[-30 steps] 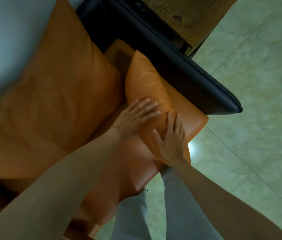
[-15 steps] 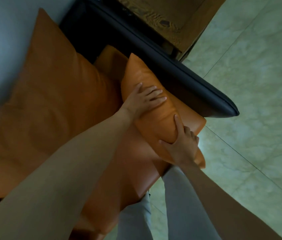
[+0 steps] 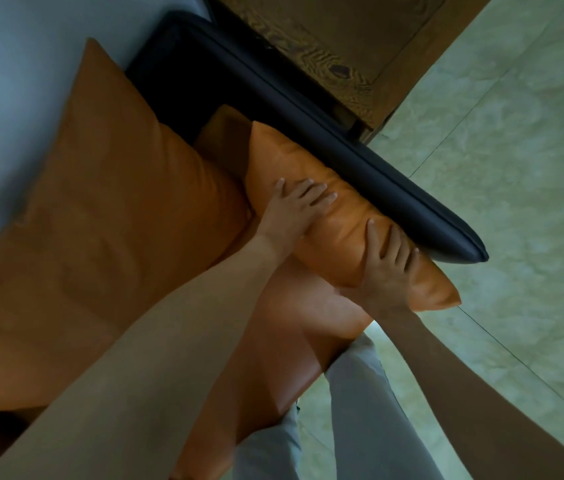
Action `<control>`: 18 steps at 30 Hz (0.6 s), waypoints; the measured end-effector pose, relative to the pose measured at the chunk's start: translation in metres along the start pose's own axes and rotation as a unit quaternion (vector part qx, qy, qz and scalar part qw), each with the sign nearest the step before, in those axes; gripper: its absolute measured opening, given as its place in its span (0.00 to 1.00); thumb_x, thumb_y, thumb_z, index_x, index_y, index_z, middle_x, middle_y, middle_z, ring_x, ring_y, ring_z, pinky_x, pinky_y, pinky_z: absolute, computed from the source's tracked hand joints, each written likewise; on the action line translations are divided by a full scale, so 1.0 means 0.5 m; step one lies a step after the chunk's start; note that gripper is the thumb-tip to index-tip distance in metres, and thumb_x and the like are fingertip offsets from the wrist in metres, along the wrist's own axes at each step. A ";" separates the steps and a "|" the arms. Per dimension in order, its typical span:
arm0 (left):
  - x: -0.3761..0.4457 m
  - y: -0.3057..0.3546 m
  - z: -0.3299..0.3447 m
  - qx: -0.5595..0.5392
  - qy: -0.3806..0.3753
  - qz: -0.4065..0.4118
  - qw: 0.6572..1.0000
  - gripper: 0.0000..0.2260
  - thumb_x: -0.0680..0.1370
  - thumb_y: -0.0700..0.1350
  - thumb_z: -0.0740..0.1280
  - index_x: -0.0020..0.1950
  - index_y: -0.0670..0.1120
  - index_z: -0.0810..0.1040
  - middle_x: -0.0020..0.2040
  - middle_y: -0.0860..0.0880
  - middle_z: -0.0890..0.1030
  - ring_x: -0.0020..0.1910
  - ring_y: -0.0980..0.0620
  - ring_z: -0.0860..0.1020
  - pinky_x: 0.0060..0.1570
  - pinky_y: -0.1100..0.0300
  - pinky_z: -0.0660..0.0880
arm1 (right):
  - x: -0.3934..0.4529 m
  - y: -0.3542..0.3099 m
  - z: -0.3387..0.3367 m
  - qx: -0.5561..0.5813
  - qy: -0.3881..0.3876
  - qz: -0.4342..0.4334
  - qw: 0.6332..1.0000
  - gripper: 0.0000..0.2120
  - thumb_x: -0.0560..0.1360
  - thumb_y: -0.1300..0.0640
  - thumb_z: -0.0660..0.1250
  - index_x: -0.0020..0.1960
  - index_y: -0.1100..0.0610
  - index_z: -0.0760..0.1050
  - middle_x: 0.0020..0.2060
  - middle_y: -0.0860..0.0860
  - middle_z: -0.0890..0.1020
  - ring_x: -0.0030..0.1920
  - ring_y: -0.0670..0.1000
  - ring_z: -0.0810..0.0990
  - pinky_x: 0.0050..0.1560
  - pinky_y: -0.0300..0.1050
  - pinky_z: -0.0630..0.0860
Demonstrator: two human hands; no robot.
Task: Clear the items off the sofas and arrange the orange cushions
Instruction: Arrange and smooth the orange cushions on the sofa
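Observation:
A small orange cushion stands on edge on the orange sofa seat, leaning against the black armrest. My left hand lies flat on its upper face with the fingers spread. My right hand holds the cushion's near end, thumb on the face and fingers curled over its top edge by the armrest. A large orange back cushion leans against the pale wall on the left.
A dark wooden cabinet stands just beyond the armrest. Pale green tiled floor spreads to the right. My grey trouser legs are at the seat's front edge.
The small cushion has been tipped up and pushed against the armrest. My left hand slid farther up its face; my right hand went from flat to gripping the near end.

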State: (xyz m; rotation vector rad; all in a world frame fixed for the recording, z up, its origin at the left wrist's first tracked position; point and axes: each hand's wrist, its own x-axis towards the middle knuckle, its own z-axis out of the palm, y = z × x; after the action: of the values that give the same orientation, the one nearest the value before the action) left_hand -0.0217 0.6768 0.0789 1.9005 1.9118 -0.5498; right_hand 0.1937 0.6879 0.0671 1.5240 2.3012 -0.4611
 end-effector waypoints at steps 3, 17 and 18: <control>0.004 -0.008 -0.009 0.003 0.004 0.010 1.000 0.45 0.77 0.46 0.74 0.85 0.54 0.48 0.84 0.50 0.54 0.82 0.47 0.54 0.77 0.37 0.59 | 0.019 0.004 -0.003 0.029 0.008 -0.001 1.000 0.61 0.57 0.35 0.81 0.80 0.47 0.52 0.74 0.60 0.65 0.72 0.63 0.67 0.74 0.65 0.63; 0.011 -0.042 -0.006 -0.055 -0.015 -0.006 0.998 0.42 0.82 0.48 0.68 0.85 0.56 0.41 0.85 0.53 0.42 0.84 0.50 0.46 0.78 0.44 0.61 | 0.055 0.000 0.011 0.026 -0.004 -0.046 0.999 0.64 0.57 0.40 0.84 0.82 0.51 0.51 0.80 0.59 0.59 0.81 0.61 0.56 0.79 0.65 0.53; 0.001 -0.042 -0.001 -0.045 -0.006 -0.002 0.999 0.41 0.83 0.49 0.67 0.84 0.56 0.40 0.85 0.53 0.42 0.84 0.50 0.45 0.79 0.44 0.60 | 0.047 -0.002 0.011 0.022 0.004 -0.036 0.999 0.65 0.57 0.40 0.84 0.82 0.50 0.50 0.81 0.59 0.57 0.81 0.61 0.53 0.79 0.67 0.50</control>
State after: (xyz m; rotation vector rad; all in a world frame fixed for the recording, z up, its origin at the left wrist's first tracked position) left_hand -0.0426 0.6773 0.0793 1.8349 1.8997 -0.4677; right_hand 0.1847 0.7039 0.0517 1.4708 2.3726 -0.5293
